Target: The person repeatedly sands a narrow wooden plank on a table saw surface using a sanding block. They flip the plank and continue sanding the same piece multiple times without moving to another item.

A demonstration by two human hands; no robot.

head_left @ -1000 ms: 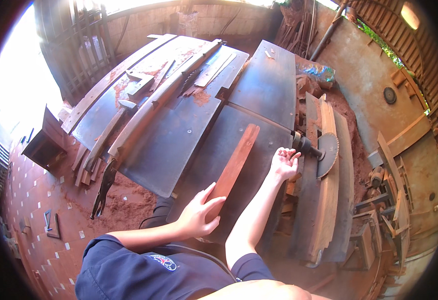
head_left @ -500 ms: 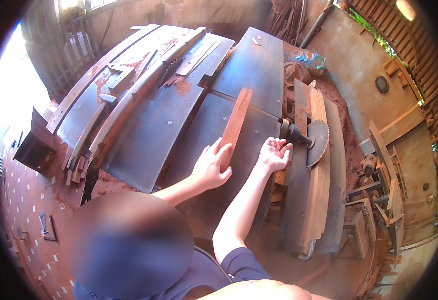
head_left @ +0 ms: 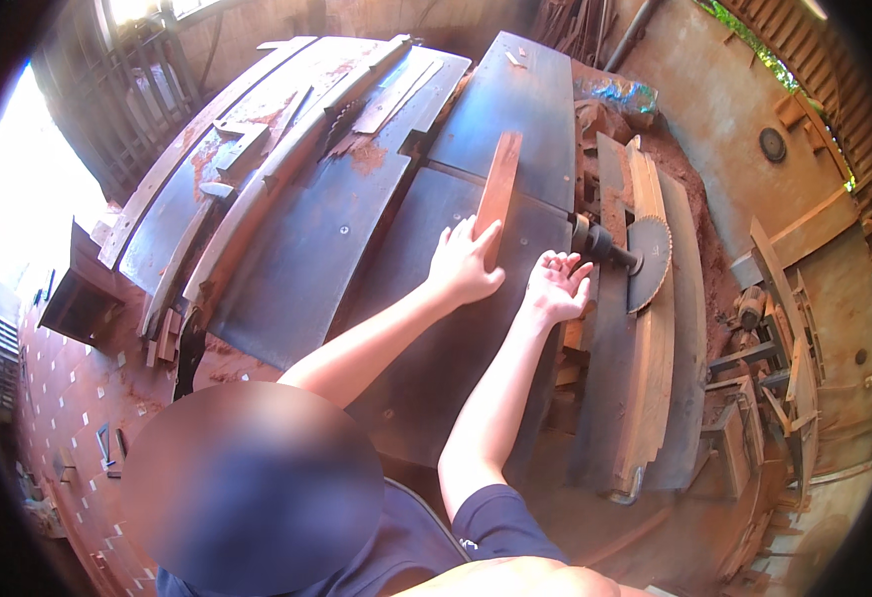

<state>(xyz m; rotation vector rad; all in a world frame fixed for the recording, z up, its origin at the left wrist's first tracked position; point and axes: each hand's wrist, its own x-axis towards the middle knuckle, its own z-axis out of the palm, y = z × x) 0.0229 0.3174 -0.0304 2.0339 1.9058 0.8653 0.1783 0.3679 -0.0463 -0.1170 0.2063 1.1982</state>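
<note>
Head view, looking down over a metal desk (head_left: 287, 269) dusted with red sawdust: the left hand (head_left: 464, 267) lies flat on the near end of a narrow reddish plank (head_left: 498, 189), fingers spread over the wood and not curled round it, so its grip is a loose press from above more than a hold. The plank lies lengthwise on the dark plate, pointing away from the person, with its far end near the gap between two plates. The right hand (head_left: 555, 287) is just beside it, open with the fingers splayed and nothing in it, resting at the desk's right edge. Close to those fingers a motor shaft (head_left: 600, 245) runs out to a bare toothed saw blade (head_left: 650, 263), with no guard that I can see; whether it is turning I cannot tell. That is where I would worry: the open right hand is near the shaft and not far from the teeth, and a slip sideways could carry it into either. The plank is only pressed down, so on the dusty metal it could skid or twist. A second toothed blade (head_left: 339, 121) stands up through the desk farther off, among loose strips of wood (head_left: 396, 95).
</note>
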